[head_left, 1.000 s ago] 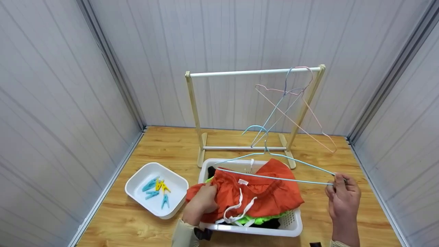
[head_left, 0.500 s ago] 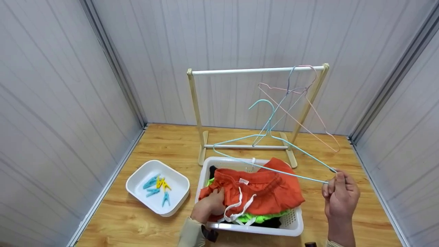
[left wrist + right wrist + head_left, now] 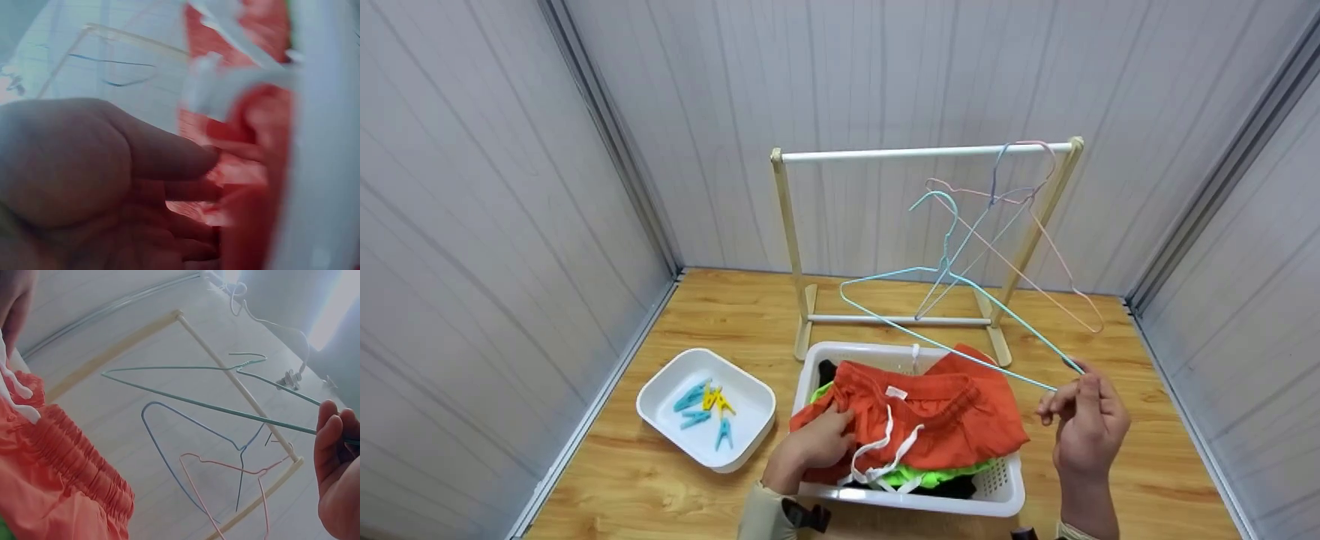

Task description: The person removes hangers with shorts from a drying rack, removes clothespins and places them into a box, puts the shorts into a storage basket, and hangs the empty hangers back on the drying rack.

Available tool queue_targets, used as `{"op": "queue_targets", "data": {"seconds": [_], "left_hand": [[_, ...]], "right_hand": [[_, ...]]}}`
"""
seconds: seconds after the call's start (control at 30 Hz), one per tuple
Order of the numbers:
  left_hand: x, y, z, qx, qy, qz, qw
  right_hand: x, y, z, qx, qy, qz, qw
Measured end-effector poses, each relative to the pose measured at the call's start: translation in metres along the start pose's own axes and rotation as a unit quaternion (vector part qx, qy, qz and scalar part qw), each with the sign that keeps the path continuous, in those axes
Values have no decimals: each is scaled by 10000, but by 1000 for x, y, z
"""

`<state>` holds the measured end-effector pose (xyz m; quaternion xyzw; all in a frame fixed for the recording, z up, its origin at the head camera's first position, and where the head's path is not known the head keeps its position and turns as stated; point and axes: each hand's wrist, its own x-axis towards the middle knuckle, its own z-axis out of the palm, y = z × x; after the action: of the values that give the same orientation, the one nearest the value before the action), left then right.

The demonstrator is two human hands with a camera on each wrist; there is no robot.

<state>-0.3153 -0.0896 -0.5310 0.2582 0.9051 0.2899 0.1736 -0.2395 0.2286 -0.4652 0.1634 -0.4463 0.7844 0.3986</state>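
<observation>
A light-blue wire hanger [image 3: 900, 324] slants upward with its hook high and its right end in my right hand [image 3: 1087, 424], whose thumb and fingers pinch it. In the right wrist view, fingertips [image 3: 332, 427] close on that hanger end. Orange shorts [image 3: 937, 427] with a gathered waistband and white drawstring lie on top of the pile in the white basket [image 3: 1001, 491]. My left hand [image 3: 821, 442] holds the left side of the shorts, thumb near the waistband. The left wrist view shows the thumb [image 3: 185, 160] against the orange cloth, with some fingertips hidden by it.
Behind the basket stands a wooden rack with a white rail [image 3: 885, 154]. A pink hanger [image 3: 1054, 251] and a blue-purple hanger [image 3: 994, 176] hang at its right end. To the left, a white tub [image 3: 660, 409] contains blue and yellow clothespins [image 3: 711, 397]. Panel walls enclose the floor.
The light-blue hanger has tilted up, its hook rising well above the basket. My right hand has shifted slightly left. The left side of the shorts, with my left hand, has moved inward over the basket.
</observation>
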Motion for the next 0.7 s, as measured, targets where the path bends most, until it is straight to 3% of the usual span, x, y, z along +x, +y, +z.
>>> {"op": "queue_targets", "data": {"seconds": [0.1,0.2,0.27,0.37,0.4,0.47,0.57,0.63,0.7], "left_hand": [[-5,-1,-12,-560,110,346,9978],[-7,-5,-26,-1389,360,543,9882],[-8,-5,-37,-1882,654,610,9781],[-5,-4,-59,-2161,1456,805,9621],[-3,-3,-67,-2218,1810,835,9545],[3,-2,-83,-2456,2534,812,9321],[13,2,-108,-2921,3497,641,8878],[20,5,-125,-3204,3904,505,8616],[28,7,-141,-3356,4175,407,8434]], "right_hand": [[-2,0,6,-37,-131,-88,9999],[-3,1,11,-101,-214,-172,9996],[-3,1,15,-165,-238,-236,9993],[-2,1,20,-249,-288,-369,9986],[-1,2,22,-261,-316,-419,9983],[0,2,26,-264,-378,-523,9976],[4,3,32,-244,-469,-649,9965],[6,4,36,-236,-517,-713,9958],[9,5,41,-225,-559,-734,9955]]}}
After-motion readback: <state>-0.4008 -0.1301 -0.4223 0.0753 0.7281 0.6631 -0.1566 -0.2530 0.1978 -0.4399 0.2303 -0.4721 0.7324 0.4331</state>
